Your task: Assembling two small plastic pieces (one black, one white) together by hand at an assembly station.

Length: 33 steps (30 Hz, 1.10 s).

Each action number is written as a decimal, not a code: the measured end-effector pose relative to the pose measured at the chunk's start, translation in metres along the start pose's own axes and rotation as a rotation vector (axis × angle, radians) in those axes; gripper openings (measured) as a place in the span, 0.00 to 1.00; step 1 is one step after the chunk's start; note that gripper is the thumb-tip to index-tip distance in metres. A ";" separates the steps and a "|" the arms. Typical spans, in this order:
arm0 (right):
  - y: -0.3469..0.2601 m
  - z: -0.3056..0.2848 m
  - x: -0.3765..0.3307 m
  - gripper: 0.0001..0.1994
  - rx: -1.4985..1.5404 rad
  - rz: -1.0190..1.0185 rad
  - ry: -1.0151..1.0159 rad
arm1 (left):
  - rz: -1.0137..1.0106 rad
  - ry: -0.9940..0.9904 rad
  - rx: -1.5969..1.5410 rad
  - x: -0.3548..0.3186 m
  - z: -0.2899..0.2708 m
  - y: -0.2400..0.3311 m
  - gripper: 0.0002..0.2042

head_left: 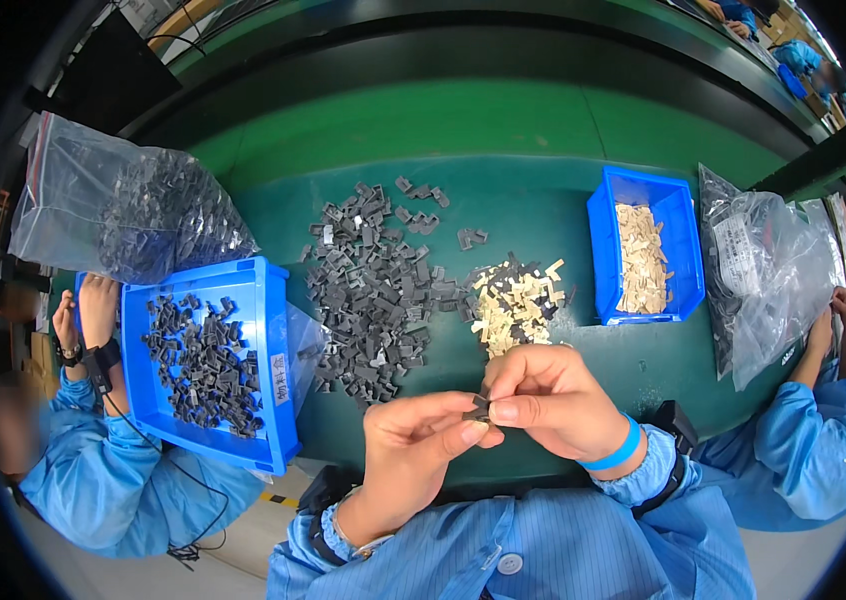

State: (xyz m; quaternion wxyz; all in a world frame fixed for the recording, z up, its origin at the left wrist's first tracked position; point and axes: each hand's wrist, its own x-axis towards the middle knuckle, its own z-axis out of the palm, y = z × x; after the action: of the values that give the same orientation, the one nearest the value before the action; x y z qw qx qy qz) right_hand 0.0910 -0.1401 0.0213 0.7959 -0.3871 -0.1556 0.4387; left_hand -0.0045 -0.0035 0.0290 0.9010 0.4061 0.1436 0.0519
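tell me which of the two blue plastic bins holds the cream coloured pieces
The blue plastic bin on the right, beside the clear plastic bag. Its cream-coloured pieces set it apart; the blue plastic bin on the left holds small dark grey parts.

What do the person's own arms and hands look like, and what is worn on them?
Both hands, the left hand and the right hand, are bare, without gloves. Both arms wear light blue sleeves with gathered cuffs. A plain blue wristband circles the right wrist, and dark straps sit at both cuffs.
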 end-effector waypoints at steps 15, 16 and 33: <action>0.001 -0.003 0.000 0.04 -0.157 0.176 0.044 | 0.372 -0.128 0.942 0.004 0.006 0.014 0.20; -0.002 0.001 0.001 0.05 -0.107 0.157 0.051 | 0.280 -0.108 0.740 0.004 0.004 0.012 0.18; -0.008 -0.016 0.006 0.11 -1.080 -0.680 -0.072 | -0.141 -0.046 -0.010 -0.021 -0.012 0.023 0.06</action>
State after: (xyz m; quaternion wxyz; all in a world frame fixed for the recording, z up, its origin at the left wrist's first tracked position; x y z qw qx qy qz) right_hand 0.1084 -0.1455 0.0159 0.5776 -0.6478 -0.4955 0.0342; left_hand -0.0270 0.0160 0.0433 0.9075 0.3915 0.1511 -0.0204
